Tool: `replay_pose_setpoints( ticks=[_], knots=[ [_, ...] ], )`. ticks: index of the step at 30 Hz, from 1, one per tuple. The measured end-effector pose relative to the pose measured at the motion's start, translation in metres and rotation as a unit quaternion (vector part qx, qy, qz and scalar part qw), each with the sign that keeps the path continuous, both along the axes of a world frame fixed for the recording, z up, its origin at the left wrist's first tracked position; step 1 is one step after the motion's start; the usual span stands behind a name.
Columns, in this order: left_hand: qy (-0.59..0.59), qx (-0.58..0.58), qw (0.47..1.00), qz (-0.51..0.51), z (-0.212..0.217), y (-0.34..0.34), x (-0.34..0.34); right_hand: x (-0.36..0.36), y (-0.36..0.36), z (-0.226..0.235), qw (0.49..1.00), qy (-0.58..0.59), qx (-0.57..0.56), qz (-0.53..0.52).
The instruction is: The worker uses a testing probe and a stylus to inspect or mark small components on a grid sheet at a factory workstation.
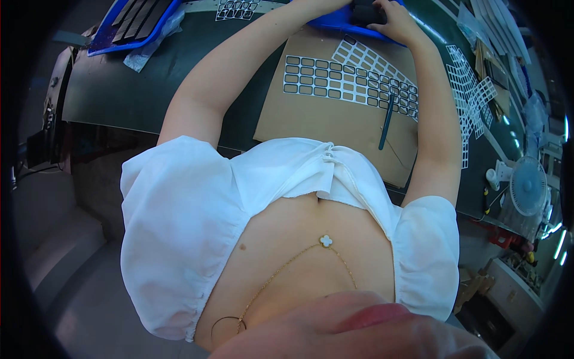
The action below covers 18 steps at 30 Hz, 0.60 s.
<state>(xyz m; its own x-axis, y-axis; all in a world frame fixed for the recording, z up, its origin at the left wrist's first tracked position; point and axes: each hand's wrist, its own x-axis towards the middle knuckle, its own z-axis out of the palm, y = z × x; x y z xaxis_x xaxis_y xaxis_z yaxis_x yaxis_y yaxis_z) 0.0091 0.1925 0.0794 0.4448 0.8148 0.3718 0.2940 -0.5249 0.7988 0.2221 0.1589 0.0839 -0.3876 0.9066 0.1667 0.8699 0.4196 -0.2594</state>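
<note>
At the top edge, my right hand (399, 23) reaches into a blue tray (335, 25), thumb and fingers closed about a dark block-like piece (366, 14). My left hand (321, 5) is at the same tray's left side. The frame cuts it off, so its fingers and anything in them are hidden. Nearer to me, a brown cardboard sheet (323, 119) carries white grid sheets (326, 78) of rounded rectangular frames, some outlined in black. A slim dark tool (387, 122), perhaps tweezers, lies across the grid's lower right part.
Another blue tray (134, 43) with dark strips stands at the far left, a clear plastic bag (156, 45) beside it. More white grid sheets (469, 99) lie to the right on the dark green table (119, 96). A small fan (528, 185) is at the right edge.
</note>
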Motion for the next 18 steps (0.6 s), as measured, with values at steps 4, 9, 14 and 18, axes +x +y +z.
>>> replay_pose_setpoints(
  ticks=[4,9,14,18],
  knots=[
    [0.211,0.003,0.971,-0.113,-0.065,0.051,0.044,-0.008,0.008,-0.004,0.996,-0.027,-0.058,-0.058],
    [0.303,0.046,0.935,-0.179,-0.06,0.034,0.058,-0.007,-0.011,0.013,0.984,-0.07,-0.095,-0.134],
    [0.292,0.193,0.922,-0.164,0.003,0.007,0.012,-0.032,-0.063,0.078,0.992,-0.073,0.008,-0.104],
    [0.388,0.265,0.851,-0.234,0.005,0.004,0.03,0.02,-0.109,0.099,0.973,0.042,0.111,-0.199]
  ],
)
